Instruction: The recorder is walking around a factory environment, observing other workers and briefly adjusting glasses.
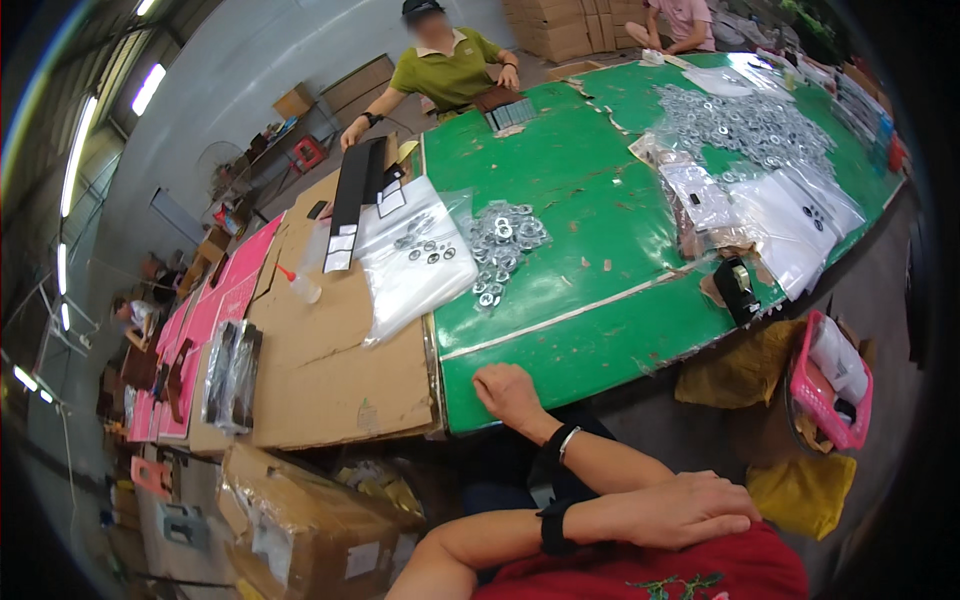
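My right hand point(512, 396) rests on the near edge of the green tabletop point(570, 350), its fingers curled in with nothing visible in them. Across my body, my left hand point(690, 510) lies flat on my right arm near the elbow, fingers stretched out. Both wrists wear black bands, and a silver bracelet point(568, 441) circles the right one. Beyond my right hand lies a small heap of silver ring-shaped metal pieces point(508, 243). Beside it, a clear plastic sheet or bag point(420, 290) carries several dark rings.
A co-worker in a green shirt point(445, 72) holds a long black strip point(357, 200) across the table. Brown cardboard point(330, 370) covers the left side, with a red-tipped squeeze bottle point(302, 287). A larger metal-ring heap point(750, 125) and a black roll-like object point(737, 290) lie right.
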### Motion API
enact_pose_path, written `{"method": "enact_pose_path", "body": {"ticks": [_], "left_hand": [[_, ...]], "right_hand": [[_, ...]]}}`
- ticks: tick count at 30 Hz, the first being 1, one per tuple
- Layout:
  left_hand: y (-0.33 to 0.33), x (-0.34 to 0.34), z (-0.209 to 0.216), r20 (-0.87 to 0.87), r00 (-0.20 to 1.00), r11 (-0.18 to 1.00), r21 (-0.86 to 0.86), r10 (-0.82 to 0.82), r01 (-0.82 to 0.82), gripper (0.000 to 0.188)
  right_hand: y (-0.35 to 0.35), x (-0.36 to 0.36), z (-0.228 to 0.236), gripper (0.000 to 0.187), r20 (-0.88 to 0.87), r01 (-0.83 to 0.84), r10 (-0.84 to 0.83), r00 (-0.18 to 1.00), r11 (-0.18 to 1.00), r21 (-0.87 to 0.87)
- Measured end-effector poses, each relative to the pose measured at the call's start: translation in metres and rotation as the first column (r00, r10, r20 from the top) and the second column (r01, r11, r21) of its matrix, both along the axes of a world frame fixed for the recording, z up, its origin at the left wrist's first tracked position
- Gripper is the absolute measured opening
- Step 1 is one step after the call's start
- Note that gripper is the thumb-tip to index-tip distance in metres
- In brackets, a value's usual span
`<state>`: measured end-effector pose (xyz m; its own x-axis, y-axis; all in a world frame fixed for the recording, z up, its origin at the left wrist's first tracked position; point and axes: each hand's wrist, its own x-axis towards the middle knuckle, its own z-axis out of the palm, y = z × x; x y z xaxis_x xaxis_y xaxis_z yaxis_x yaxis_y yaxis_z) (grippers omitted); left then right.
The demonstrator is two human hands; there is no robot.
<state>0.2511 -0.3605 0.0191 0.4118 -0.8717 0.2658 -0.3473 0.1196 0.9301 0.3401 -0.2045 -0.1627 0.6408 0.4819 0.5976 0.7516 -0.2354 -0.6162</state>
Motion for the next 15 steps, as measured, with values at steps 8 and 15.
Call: {"method": "enact_pose_path", "body": {"ticks": [8, 15], "left_hand": [[0.0, -0.011, -0.007, -0.033, 0.999, 0.998, -0.062, 0.003, -0.005, 0.044], [0.012, -0.018, -0.017, 0.03, 0.996, 0.969, -0.236, 0.084, -0.075, 0.049]], "right_hand": [[-0.002, 0.0, -0.001, 0.008, -0.03, 0.021, -0.02, 0.999, 1.0, 0.011], [-0.003, 0.002, 0.001, 0.008, -0.015, 0.01, -0.01, 1.0, 1.0, 0.007]]}}
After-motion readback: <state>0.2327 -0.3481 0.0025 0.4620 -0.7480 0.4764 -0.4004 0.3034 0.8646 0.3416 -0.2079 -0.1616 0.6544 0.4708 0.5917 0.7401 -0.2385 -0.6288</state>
